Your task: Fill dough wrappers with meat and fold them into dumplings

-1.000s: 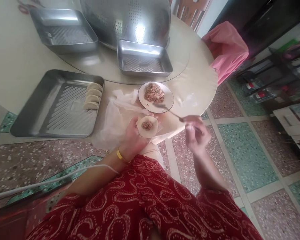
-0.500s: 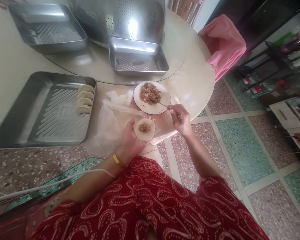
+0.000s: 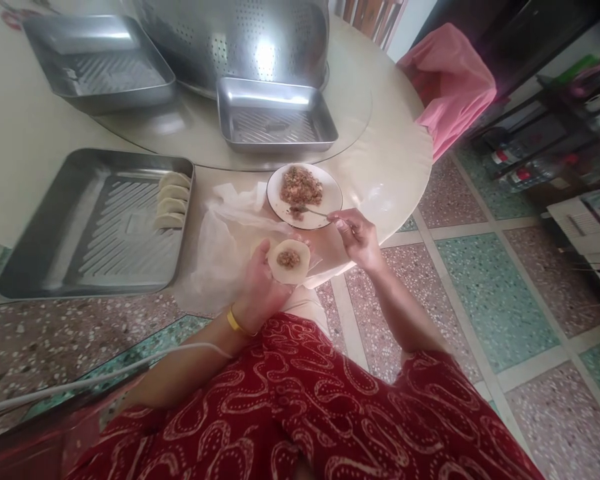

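My left hand [image 3: 266, 279] holds a round dumpling wrapper [image 3: 297, 272] with a small heap of meat filling [image 3: 288, 259] in its middle. My right hand [image 3: 359, 236] is closed on the handle of a spoon [image 3: 316, 213]. The spoon's tip, with some filling at it, is over the near left part of a white dark-rimmed plate [image 3: 331, 193]. A larger mound of minced filling [image 3: 301, 187] lies on that plate. Several folded dumplings [image 3: 171, 205] stand in a row along the right side of a large metal tray [image 3: 95, 230].
Crumpled translucent plastic [image 3: 217, 247] lies between tray and plate. Behind are a smaller metal tray [image 3: 277, 145], another metal tray [image 3: 110, 100] and a big perforated metal colander [image 3: 240, 40]. A pink cloth [image 3: 457, 80] hangs at the table's right. A white cable [image 3: 105, 375] crosses by my left forearm.
My right hand has drawn the spoon slightly left, and its tip has come out of the mound with a bit of filling. The left hand keeps the wrapper in place.
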`<state>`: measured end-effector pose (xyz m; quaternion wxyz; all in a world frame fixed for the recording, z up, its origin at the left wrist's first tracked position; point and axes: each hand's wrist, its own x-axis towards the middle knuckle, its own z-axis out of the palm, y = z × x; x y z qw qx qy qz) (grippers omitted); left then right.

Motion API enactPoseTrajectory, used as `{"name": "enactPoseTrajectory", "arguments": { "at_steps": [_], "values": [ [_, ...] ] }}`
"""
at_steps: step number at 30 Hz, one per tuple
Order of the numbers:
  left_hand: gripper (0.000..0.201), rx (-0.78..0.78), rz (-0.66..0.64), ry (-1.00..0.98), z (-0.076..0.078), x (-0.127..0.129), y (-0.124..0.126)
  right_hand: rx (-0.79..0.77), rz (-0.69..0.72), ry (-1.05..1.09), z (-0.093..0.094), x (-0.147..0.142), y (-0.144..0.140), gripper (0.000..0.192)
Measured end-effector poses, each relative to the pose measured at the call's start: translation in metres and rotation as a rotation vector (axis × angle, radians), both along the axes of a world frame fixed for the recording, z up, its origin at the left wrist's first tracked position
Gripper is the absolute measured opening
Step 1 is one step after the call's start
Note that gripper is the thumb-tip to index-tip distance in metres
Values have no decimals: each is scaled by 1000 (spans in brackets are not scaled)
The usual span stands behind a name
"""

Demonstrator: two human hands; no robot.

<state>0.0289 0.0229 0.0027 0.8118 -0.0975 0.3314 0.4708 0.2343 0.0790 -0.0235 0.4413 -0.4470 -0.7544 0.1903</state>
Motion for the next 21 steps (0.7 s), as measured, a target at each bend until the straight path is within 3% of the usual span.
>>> {"name": "enactPoseTrajectory", "arguments": {
  "at_steps": [4,8,12,21],
  "values": [
    [51,36,-2,-27,-5,1,-1,-40,34,-21,12,8,-10,17],
    [51,30,-4,-34,-7,3,-2,-10,-73,-37,19,14,-12,17],
    [52,6,-5,-40,-6,2,-3,-111,-143,-31,17,6,-11,26],
    [53,2,0,-50,-11,-1,1,-418,-212,495,1,-8,-1,24]
  ]
}}
